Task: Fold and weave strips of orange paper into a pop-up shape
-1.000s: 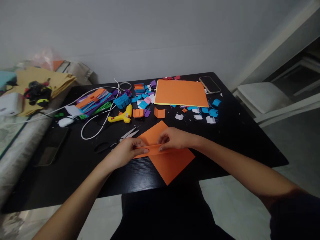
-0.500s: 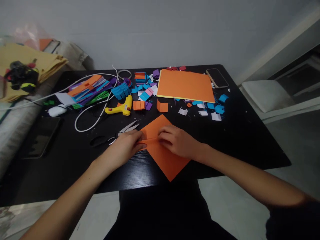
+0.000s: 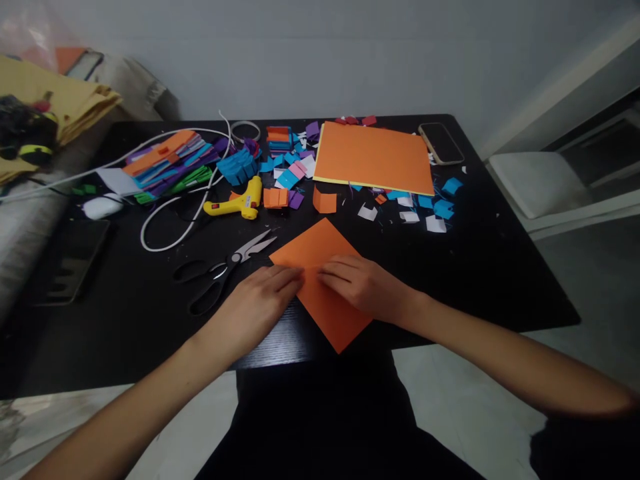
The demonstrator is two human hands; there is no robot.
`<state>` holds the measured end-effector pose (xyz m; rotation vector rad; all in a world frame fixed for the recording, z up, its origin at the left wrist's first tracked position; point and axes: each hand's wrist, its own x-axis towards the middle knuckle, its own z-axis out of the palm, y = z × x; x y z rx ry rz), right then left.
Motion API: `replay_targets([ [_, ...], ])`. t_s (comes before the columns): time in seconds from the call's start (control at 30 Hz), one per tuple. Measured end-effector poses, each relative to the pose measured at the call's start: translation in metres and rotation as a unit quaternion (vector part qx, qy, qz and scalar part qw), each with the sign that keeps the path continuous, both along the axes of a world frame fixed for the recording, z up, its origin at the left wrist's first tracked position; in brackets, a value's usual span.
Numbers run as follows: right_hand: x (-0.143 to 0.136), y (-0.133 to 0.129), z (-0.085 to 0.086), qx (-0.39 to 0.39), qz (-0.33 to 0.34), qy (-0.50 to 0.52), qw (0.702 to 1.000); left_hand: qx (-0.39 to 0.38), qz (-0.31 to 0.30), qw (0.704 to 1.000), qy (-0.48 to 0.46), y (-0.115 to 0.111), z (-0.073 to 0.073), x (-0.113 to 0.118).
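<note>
An orange paper sheet (image 3: 340, 320) lies turned like a diamond near the table's front edge. My left hand (image 3: 267, 293) rests on its left side, fingers pressed together with the tips on the paper. Facing it from the right, my right hand (image 3: 367, 287) has its closed fingertips on the middle of the sheet. A small gap separates the two sets of fingertips. What the fingers pinch, if anything, is hidden. Open-bladed scissors (image 3: 235, 259) lie just beyond my left hand, touching neither hand.
A yellow glue gun (image 3: 243, 202), folded paper stacks (image 3: 173, 167) and a white cable (image 3: 165, 248) are at the back left. Orange sheets (image 3: 375, 157), paper scraps (image 3: 367, 212) and a phone (image 3: 441, 143) lie at the back right. Another phone (image 3: 75, 260) is at the left.
My left hand has moved off the scissors' blades, which now show fully. Its thumb has gone out of sight. The raised fold in the orange sheet now looks flat. The view has shifted slightly.
</note>
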<state>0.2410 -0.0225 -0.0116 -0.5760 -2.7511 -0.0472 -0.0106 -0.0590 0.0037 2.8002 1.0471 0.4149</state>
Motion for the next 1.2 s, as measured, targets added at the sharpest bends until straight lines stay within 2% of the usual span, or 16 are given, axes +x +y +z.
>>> replay_targets([
  [0.37, -0.002, -0.006, -0.002, -0.037, -0.002, -0.021, 0.999, 0.063, -0.001, 0.998, 0.008, -0.004, 0.000, 0.009],
  [0.67, 0.001, -0.005, -0.004, -0.057, 0.002, 0.001, 0.998, 0.060, -0.020, 0.998, 0.016, -0.008, -0.008, 0.006],
  [0.87, 0.000, -0.008, -0.002, -0.045, -0.011, -0.023, 0.999, 0.063, -0.027, 0.998, 0.015, -0.008, -0.006, 0.007],
  [1.03, -0.003, -0.016, -0.001, 0.003, -0.042, -0.055, 0.998, 0.066, -0.029, 0.997, 0.023, -0.010, -0.010, 0.007],
  [1.2, 0.005, -0.025, -0.005, 0.009, -0.067, -0.026, 0.997, 0.061, -0.021, 0.998, 0.014, -0.013, -0.016, 0.006],
])
